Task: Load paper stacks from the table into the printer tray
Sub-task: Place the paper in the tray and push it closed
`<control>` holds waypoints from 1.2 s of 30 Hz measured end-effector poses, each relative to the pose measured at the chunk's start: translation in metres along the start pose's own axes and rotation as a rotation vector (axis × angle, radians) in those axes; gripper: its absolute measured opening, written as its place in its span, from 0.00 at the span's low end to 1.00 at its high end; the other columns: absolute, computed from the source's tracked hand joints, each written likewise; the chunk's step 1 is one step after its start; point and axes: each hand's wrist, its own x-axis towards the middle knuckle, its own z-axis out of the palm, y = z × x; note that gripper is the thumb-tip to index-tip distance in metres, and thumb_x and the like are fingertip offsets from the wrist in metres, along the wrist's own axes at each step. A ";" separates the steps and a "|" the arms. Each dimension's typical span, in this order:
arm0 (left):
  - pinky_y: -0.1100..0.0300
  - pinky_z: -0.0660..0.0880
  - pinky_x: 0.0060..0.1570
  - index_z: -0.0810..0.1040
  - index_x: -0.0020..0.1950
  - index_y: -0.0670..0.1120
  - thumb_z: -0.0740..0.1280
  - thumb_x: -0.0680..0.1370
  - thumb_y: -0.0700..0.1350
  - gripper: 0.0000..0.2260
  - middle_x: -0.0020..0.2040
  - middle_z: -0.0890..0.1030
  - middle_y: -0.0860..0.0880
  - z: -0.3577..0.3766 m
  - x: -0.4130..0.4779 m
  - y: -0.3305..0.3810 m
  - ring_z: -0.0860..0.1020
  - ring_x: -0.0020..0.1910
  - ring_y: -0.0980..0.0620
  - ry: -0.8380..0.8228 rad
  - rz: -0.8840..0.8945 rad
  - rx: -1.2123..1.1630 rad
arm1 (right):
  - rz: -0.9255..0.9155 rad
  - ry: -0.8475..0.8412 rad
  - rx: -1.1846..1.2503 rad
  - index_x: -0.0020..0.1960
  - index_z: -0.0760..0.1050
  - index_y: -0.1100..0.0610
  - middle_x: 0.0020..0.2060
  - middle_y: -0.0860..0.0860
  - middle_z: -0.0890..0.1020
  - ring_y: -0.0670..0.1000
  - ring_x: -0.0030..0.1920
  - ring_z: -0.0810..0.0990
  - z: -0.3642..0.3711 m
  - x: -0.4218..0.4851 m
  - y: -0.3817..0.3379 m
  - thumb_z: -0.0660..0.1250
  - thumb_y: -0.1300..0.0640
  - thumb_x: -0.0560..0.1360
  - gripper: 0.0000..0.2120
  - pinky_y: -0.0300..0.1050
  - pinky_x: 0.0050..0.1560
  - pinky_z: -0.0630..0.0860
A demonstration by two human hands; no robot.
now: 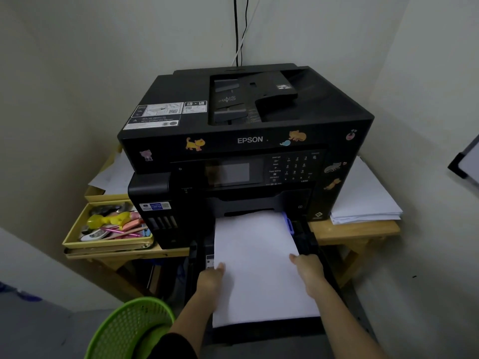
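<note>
The black printer (246, 141) bears the brand "EPSON" in white; its keypad (295, 168) shows digits.

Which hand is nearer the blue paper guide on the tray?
Right. The right hand grips the paper stack at its right edge, close to the blue paper guide; the left hand holds the opposite edge.

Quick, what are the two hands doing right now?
Left hand: holds the paper stack by its left edge, thumb on top.
Right hand: holds the same stack by its right edge.

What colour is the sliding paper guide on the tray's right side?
Light blue plastic guide, clearest in the head view.
</note>
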 end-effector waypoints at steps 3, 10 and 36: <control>0.50 0.76 0.60 0.74 0.63 0.36 0.60 0.80 0.49 0.19 0.62 0.78 0.36 -0.001 0.009 0.007 0.76 0.61 0.38 0.010 0.031 0.054 | 0.003 -0.048 0.016 0.63 0.68 0.70 0.59 0.63 0.75 0.63 0.59 0.74 0.002 0.005 -0.006 0.66 0.57 0.76 0.22 0.52 0.57 0.71; 0.48 0.72 0.61 0.71 0.66 0.37 0.59 0.81 0.50 0.20 0.62 0.76 0.35 0.004 0.026 0.019 0.75 0.60 0.36 0.085 0.014 0.052 | 0.032 -0.181 -0.023 0.46 0.78 0.69 0.41 0.62 0.80 0.58 0.37 0.78 0.000 0.012 -0.002 0.63 0.69 0.72 0.05 0.45 0.37 0.75; 0.47 0.50 0.76 0.47 0.78 0.48 0.66 0.69 0.66 0.47 0.78 0.44 0.50 0.007 -0.009 -0.005 0.43 0.77 0.45 -0.248 0.513 0.970 | -0.534 -0.241 -0.828 0.74 0.59 0.53 0.75 0.50 0.53 0.55 0.75 0.50 -0.006 -0.021 0.019 0.64 0.61 0.69 0.35 0.50 0.74 0.57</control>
